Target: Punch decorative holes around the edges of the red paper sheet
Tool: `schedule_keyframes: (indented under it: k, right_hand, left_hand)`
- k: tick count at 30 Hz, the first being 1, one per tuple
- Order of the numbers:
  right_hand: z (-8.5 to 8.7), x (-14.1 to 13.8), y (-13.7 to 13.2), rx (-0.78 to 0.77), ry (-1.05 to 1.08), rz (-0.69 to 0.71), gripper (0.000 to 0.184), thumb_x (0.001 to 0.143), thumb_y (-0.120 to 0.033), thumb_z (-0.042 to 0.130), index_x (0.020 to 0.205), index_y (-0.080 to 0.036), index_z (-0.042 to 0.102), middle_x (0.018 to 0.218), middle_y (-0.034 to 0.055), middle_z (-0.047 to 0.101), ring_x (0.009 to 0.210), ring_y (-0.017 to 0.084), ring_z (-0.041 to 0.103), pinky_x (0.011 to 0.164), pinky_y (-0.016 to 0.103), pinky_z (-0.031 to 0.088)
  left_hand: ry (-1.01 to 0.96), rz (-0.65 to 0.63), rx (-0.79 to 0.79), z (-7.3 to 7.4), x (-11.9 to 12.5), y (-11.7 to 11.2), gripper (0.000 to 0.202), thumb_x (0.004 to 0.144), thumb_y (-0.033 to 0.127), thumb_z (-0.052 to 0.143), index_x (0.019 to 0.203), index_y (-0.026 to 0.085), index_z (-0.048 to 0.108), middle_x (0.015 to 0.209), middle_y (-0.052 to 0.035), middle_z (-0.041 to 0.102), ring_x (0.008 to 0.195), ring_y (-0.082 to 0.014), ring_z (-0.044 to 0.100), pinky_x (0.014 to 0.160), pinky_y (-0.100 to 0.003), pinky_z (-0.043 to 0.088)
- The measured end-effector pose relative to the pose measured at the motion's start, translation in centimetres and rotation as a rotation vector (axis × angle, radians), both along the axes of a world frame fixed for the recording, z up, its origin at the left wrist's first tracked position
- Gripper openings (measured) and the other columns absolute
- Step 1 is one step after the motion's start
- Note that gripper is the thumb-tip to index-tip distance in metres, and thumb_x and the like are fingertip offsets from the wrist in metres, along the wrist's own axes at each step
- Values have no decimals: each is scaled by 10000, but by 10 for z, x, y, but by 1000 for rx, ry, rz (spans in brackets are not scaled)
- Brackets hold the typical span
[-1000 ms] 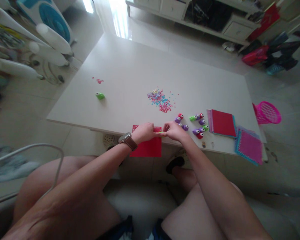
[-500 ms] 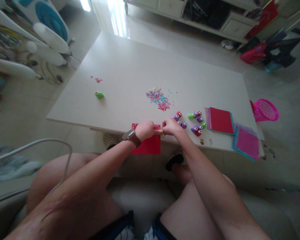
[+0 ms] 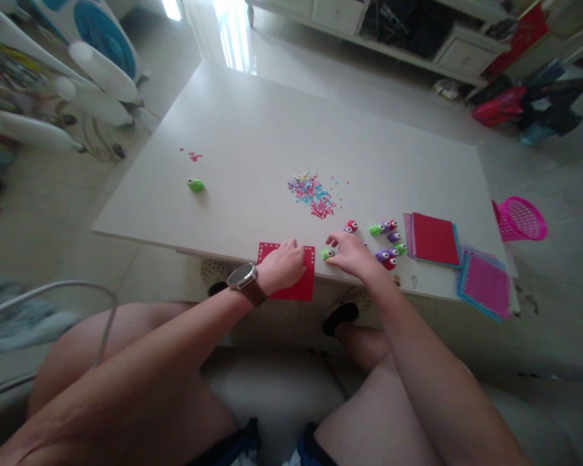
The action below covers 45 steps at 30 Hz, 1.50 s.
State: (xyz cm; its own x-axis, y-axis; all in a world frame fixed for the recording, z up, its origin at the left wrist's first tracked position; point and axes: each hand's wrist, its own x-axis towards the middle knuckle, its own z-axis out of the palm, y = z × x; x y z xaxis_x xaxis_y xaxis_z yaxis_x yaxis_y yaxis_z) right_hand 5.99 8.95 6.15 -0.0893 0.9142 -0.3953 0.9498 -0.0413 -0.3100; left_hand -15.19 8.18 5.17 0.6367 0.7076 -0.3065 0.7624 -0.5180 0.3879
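Note:
A red square card [image 3: 298, 289] lies over the table's front edge, with small holes along its far and side edges. My left hand [image 3: 284, 265], a watch on its wrist, presses on the card with fingers bent and close together. To the right of the card, a small green hole punch [image 3: 328, 254] with a round eye stands on the table. My right hand [image 3: 350, 252] is at this punch, thumb and fingers spread around it. Beside that hand sit several red, purple and green punches [image 3: 387, 255], some partly hidden by it.
A heap of coloured paper dots [image 3: 315, 194] lies mid-table. One green punch [image 3: 195, 186] and a few red dots [image 3: 194, 156] are at the left. Stacked red cards [image 3: 436, 239] and a pink spiral notebook [image 3: 487, 285] lie right. A pink basket [image 3: 522, 219] stands beyond.
My right hand has moved right, off the card's edge, and its fingers have spread; the green punch now stands beside the card. My left hand stays on the card, its fingers shifted slightly.

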Motion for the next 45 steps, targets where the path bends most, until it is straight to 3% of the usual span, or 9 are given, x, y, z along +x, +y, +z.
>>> schedule_keyframes:
  k: [9, 15, 22, 27, 30, 34, 38, 42, 45]
  right_hand:
    - [4, 8, -5, -23, -212, 57, 367, 878, 19, 605, 1139, -130, 817, 1142, 174, 783, 1157, 283, 679, 982, 311, 496]
    - [8, 7, -8, -17, -119, 64, 419, 871, 3, 644, 1229, -158, 790, 1266, 171, 710, 1233, 287, 625, 1048, 331, 478]
    - [9, -5, -7, -110, -74, 111, 346, 901, 7, 575, 1064, -186, 812, 1150, 118, 780, 1229, 288, 653, 1076, 383, 430]
    - [5, -7, -6, 119, -9, 24, 543, 876, -7, 585, 1384, -150, 714, 1426, 166, 724, 1394, 318, 591, 1150, 418, 431]
    - [7, -10, -8, 178, 22, 28, 479, 883, -15, 572, 1318, -144, 723, 1375, 151, 752, 1319, 294, 645, 1145, 391, 444]
    - [15, -18, -17, 55, -46, 74, 295, 950, -68, 571, 1153, -167, 762, 1180, 133, 805, 1093, 268, 733, 949, 331, 498]
    - [22, -35, -39, -235, -46, 310, 218, 945, -86, 616, 1039, -180, 789, 1037, 117, 822, 950, 258, 764, 775, 304, 489]
    - [21, -66, -69, -455, -103, 472, 233, 937, -98, 659, 1096, -140, 825, 1116, 183, 824, 1009, 323, 796, 771, 330, 555]
    - [15, -94, -91, -451, -57, 584, 285, 980, -119, 647, 1208, -118, 818, 1158, 208, 817, 1079, 366, 798, 857, 395, 619]
  left_hand:
    - [185, -40, 18, 14, 0, -37, 480, 1043, 236, 560, 1499, 88, 595, 1502, -260, 602, 1333, -371, 601, 979, -476, 607]
    - [245, 0, 9, 19, 0, -35, 592, 1083, 245, 514, 1636, 39, 468, 1680, -297, 476, 1463, -398, 533, 1089, -510, 558]
    - [242, 24, 4, 19, 2, -31, 595, 1084, 253, 516, 1642, 50, 471, 1716, -300, 443, 1496, -403, 514, 1096, -513, 549]
    - [236, 32, 11, 18, 3, -33, 592, 1071, 265, 552, 1625, 64, 497, 1714, -306, 443, 1500, -403, 514, 1100, -504, 544]
    - [239, 29, 9, 19, 4, -33, 619, 1071, 263, 554, 1647, 51, 471, 1731, -319, 418, 1522, -419, 500, 1118, -522, 542]
    - [261, 22, -2, 21, 5, -33, 615, 1082, 244, 520, 1662, 45, 459, 1756, -318, 388, 1554, -427, 492, 1150, -542, 543]
    - [252, 29, -1, 19, 5, -30, 599, 1085, 206, 469, 1660, 42, 465, 1772, -307, 371, 1602, -430, 457, 1197, -573, 521]
    - [228, 36, 1, 15, 4, -22, 634, 1063, 199, 485, 1677, 47, 442, 1796, -299, 324, 1649, -438, 397, 1225, -588, 502]
    - [226, 51, 22, 16, 9, -18, 649, 1049, 204, 502, 1675, 42, 444, 1812, -292, 283, 1683, -461, 323, 1270, -598, 456]
